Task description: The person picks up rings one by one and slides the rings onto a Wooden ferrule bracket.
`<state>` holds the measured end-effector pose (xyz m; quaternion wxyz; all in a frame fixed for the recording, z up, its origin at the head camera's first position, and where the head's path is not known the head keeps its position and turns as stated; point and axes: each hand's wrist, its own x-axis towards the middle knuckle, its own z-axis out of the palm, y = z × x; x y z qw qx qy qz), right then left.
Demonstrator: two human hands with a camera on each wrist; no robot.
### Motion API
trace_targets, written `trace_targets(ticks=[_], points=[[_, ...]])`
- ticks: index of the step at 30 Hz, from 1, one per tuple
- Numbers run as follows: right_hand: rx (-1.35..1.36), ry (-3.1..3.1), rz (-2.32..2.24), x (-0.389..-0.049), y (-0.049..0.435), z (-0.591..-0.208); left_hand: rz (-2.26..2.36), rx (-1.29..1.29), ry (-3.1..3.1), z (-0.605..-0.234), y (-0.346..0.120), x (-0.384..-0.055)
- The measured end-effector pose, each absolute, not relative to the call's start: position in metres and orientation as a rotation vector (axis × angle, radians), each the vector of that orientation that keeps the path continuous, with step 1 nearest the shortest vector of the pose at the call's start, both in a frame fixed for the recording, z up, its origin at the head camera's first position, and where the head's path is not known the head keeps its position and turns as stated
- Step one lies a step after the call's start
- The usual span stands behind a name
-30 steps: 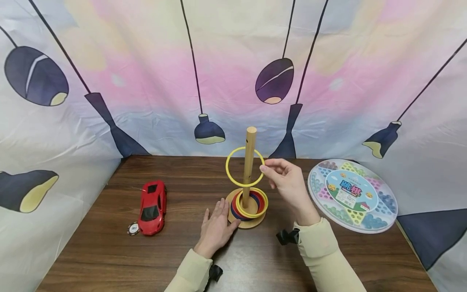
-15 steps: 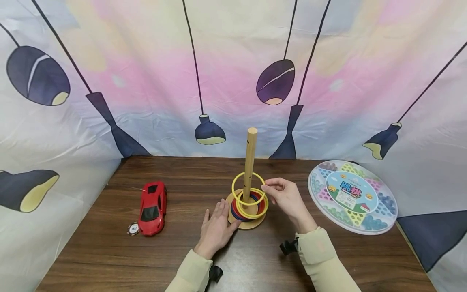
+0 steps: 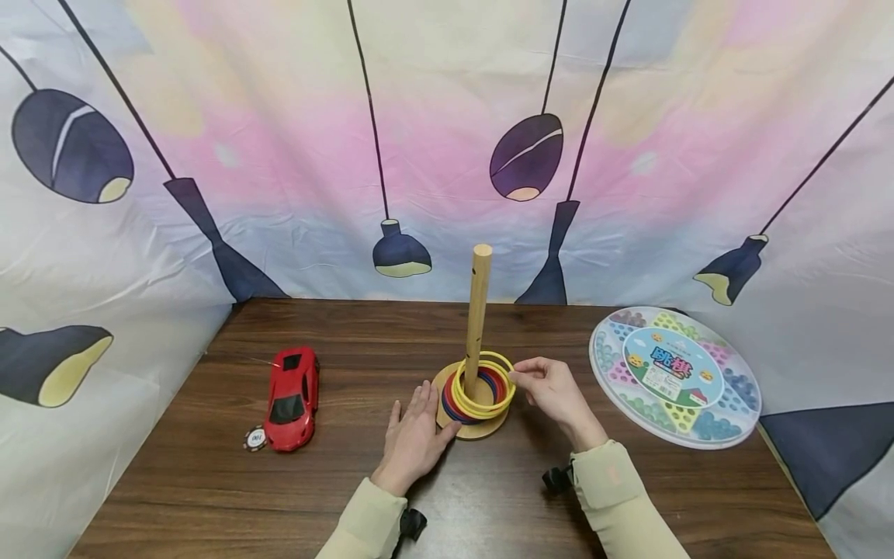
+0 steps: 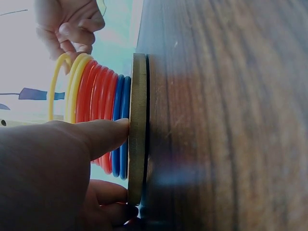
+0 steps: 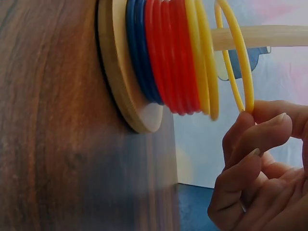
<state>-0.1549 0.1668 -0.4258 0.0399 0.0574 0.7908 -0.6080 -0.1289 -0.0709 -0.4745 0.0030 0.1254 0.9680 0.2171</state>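
A wooden peg (image 3: 478,310) stands upright on a round wooden base (image 3: 475,433). Around it lies a stack of thin rings: blue rings (image 4: 121,149) at the bottom, several red rings (image 5: 168,57) above, and yellow rings (image 5: 204,62) on top. My right hand (image 3: 555,396) pinches one more yellow ring (image 5: 246,72) between thumb and finger at its right side. That ring encircles the peg just above the stack, with a small gap showing in the right wrist view. My left hand (image 3: 412,442) rests beside the base with straight fingers, its thumb touching the base's edge.
A red toy car (image 3: 292,400) sits on the left of the dark wooden table (image 3: 209,481), with a small poker chip (image 3: 255,439) by its front. On the right lies a large round board-game box (image 3: 673,376). A patterned cloth (image 3: 293,116) hangs behind.
My right hand has lowered the yellow ring along the peg, from about mid-height to just over the stack. The left hand has stayed in place at the base.
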Motion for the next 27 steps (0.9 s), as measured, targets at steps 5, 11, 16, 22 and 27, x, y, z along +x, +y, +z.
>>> trace_targets(ticks=[5, 11, 16, 22, 27], points=[[0.196, 2.417, -1.851, -0.1554, 0.1673, -0.4302, 0.681, 0.387, 3.033, -0.4739, -0.0716, -0.1287], [0.216, 2.416, -1.826, -0.1566, 0.1674, -0.4325, 0.678, 0.381, 3.031, -0.4731, -0.0715, -0.1286], [0.236, 2.445, -1.791, -0.1549, 0.1689, -0.4335, 0.675, 0.392, 3.026, -0.4719, -0.0698, -0.1281], [0.242, 2.468, -1.766, -0.1551, 0.1704, -0.4349, 0.673, 0.406, 3.03, -0.4706, -0.069, -0.1289], [0.217, 2.489, -1.742, -0.1553, 0.1759, -0.4345, 0.673, 0.405, 3.019, -0.4696, -0.0691, -0.1294]])
